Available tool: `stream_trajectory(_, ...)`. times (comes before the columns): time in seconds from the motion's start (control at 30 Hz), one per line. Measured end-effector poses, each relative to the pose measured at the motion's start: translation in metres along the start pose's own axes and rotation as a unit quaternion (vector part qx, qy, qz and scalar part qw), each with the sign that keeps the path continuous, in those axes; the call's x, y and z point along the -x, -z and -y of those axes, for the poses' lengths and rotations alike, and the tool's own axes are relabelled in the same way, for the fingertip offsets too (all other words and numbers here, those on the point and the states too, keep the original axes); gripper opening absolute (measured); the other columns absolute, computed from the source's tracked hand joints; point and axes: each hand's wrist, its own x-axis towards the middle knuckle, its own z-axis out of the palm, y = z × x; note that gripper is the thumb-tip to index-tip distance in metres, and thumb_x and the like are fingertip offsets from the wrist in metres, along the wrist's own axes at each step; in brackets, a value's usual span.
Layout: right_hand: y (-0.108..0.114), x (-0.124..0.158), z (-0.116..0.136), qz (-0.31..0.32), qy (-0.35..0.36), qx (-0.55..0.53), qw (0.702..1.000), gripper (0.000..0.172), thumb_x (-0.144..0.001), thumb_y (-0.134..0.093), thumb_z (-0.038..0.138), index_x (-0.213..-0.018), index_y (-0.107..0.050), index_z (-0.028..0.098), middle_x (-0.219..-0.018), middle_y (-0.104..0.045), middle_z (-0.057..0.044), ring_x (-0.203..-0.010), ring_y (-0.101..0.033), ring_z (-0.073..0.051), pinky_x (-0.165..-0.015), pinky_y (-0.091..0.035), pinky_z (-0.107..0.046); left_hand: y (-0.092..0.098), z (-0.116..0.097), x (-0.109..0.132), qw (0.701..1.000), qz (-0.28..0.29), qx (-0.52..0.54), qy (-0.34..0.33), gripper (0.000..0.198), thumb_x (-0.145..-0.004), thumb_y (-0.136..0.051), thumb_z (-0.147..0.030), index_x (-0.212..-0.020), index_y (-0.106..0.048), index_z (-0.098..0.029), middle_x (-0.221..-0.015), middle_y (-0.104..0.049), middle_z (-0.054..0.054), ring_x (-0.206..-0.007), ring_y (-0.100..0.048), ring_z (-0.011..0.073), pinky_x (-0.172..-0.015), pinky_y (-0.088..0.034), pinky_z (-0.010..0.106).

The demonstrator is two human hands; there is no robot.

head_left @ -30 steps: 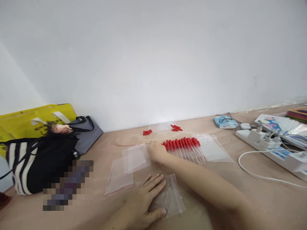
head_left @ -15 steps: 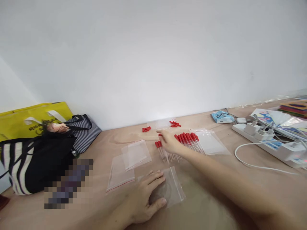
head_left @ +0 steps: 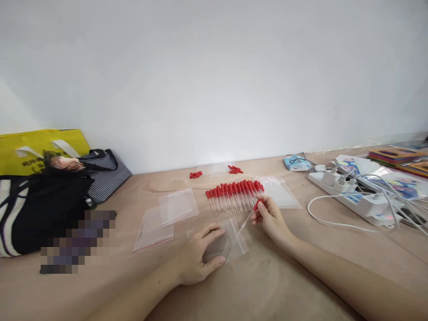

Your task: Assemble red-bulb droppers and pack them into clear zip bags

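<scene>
My right hand [head_left: 269, 218] pinches a dropper [head_left: 257, 205] by its red rubber bulb. The clear tube of this dropper slants down and left, its tip close to the zip edge of a clear zip bag [head_left: 234, 240]. Flat on that bag lies my left hand [head_left: 200, 252], thumb and fingers spread. Beyond both hands, a row of red-bulbed droppers [head_left: 234, 198] lies side by side, bulbs toward the wall. Two more zip bags, one near [head_left: 154, 229] and one farther back [head_left: 179, 206], overlap left of my left hand.
Small red bulbs lie in two heaps, left [head_left: 195, 174] and right [head_left: 236, 169], near the wall. A white power strip [head_left: 351, 200] with chargers and cables occupies the right. A clear bag [head_left: 284, 194] lies beside the row. Bags, including a yellow one [head_left: 73, 142], stand left.
My right hand has drawn back from the dropper row toward me and right, now holding one dropper. My left hand stays on the bag. The view has shifted slightly.
</scene>
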Motion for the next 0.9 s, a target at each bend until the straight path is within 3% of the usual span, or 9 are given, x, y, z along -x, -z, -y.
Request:
stream_trajectory(0.17, 0.006, 0.008, 0.002, 0.034, -0.088, -0.031, 0.995, 0.044, -0.062, -0.059, 0.05, -0.088, -0.039, 0.021, -0.07, -0.049, 0.004, -0.053, -0.054, -0.01, -0.051, -0.046, -0.027, 0.002, 0.007, 0.01, 0.999, -0.046, 0.008, 0.01, 0.032, -0.077, -0.051, -0.035, -0.105, -0.053, -0.021, -0.109, -0.053, 0.008, -0.097, -0.053, 0.0222, -0.084, -0.044, 0.037)
stream_trajectory(0.37, 0.012, 0.004, 0.003, 0.132, -0.109, 0.008, 0.985, 0.042, -0.06, -0.063, 0.047, -0.083, -0.041, 0.02, -0.067, -0.051, 0.004, -0.052, -0.052, -0.009, -0.052, -0.044, -0.026, 0.007, 0.021, 0.024, 0.999, 0.03, 0.011, 0.002, 0.044, -0.082, -0.046, -0.035, -0.125, -0.04, -0.027, -0.129, -0.043, 0.004, -0.118, -0.039, 0.0229, -0.099, -0.031, 0.042)
stream_trajectory(0.53, 0.016, 0.003, 0.003, 0.246, -0.038, 0.136, 0.959, 0.03, -0.068, -0.06, 0.043, -0.079, -0.047, 0.018, -0.066, -0.053, 0.003, -0.057, -0.048, -0.009, -0.054, -0.038, -0.023, 0.009, 0.016, 0.014, 0.997, 0.071, 0.01, 0.006, 0.049, -0.083, -0.045, -0.037, -0.129, -0.034, -0.025, -0.133, -0.039, 0.004, -0.123, -0.032, 0.0227, -0.102, -0.025, 0.045)
stream_trajectory(0.67, 0.017, 0.003, 0.002, 0.261, 0.021, 0.246, 0.933, 0.022, -0.069, -0.06, 0.039, -0.074, -0.056, 0.017, -0.063, -0.051, 0.002, -0.056, -0.044, -0.009, -0.052, -0.036, -0.022, 0.01, 0.01, 0.008, 0.997, 0.073, 0.011, -0.011, 0.046, -0.083, -0.045, -0.032, -0.128, -0.037, -0.025, -0.131, -0.041, 0.004, -0.122, -0.035, 0.021, -0.103, -0.023, 0.045)
stream_trajectory(0.77, 0.013, 0.004, 0.003, 0.269, 0.078, 0.287, 0.916, 0.022, -0.067, -0.063, 0.039, -0.066, -0.061, 0.017, -0.077, -0.055, -0.003, -0.069, -0.05, -0.012, -0.063, -0.04, -0.025, 0.009, 0.009, 0.007, 0.997, 0.071, 0.015, -0.017, 0.044, -0.084, -0.045, -0.031, -0.127, -0.038, -0.026, -0.131, -0.042, 0.003, -0.122, -0.035, 0.0209, -0.103, -0.023, 0.045)
stream_trajectory(0.9, 0.01, 0.006, 0.006, 0.307, 0.139, 0.35, 0.874, 0.021, -0.072, -0.058, 0.036, -0.062, -0.066, 0.02, -0.081, -0.055, -0.003, -0.08, -0.051, -0.015, -0.076, -0.039, -0.031, 0.009, 0.008, 0.007, 0.997, 0.077, 0.013, -0.013, 0.044, -0.084, -0.044, -0.032, -0.127, -0.037, -0.025, -0.132, -0.041, 0.003, -0.122, -0.034, 0.0205, -0.103, -0.023, 0.045)
